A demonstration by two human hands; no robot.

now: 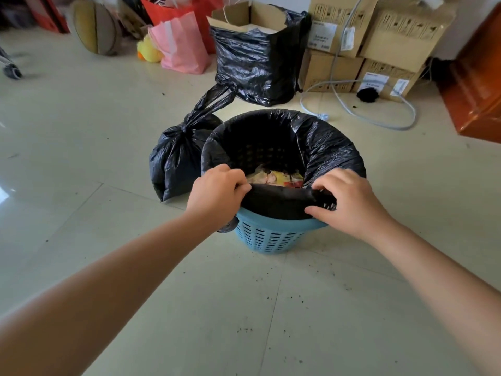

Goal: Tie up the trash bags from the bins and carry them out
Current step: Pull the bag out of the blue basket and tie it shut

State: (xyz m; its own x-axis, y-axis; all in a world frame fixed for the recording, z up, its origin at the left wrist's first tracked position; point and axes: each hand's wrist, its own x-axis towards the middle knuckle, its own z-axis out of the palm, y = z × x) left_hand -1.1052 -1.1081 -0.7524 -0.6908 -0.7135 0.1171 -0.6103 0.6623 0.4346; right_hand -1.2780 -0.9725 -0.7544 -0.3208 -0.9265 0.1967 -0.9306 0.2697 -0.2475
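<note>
— So where are the hands?

— Both at the near rim of the blue bin (267,236). The left hand (219,191) is curled over the rim at the near left, fingers closed on the black liner (329,147) where it folds over the edge. The right hand (349,202) is at the near right, fingers hooked into the same fold, thumb underneath against the outside of it.

— How tight is the hold?

— Both are closed on the plastic. Between them the liner's near edge is bunched into a dark roll lying along the rim, so the film runs straight from one hand to the other.

— And the rest of the liner?

— Draped over the far and right sides of the rim, sitting inside the bin. Down in it there is crumpled trash (276,177), yellow, red and white, just beyond the hands.

— Anything else close by?

— A tied bag (176,158) stands on the floor (81,131) touching the bin's left side, knotted at the top with its handles trailing far and right. Farther off, a box (252,19) lined with another black bag (254,66), with stacked cartons (379,42) to its right and a grey cable (379,120) looping over the tiles. A pink bag (180,44) and a yellow duck (147,51) sit far left.
</note>
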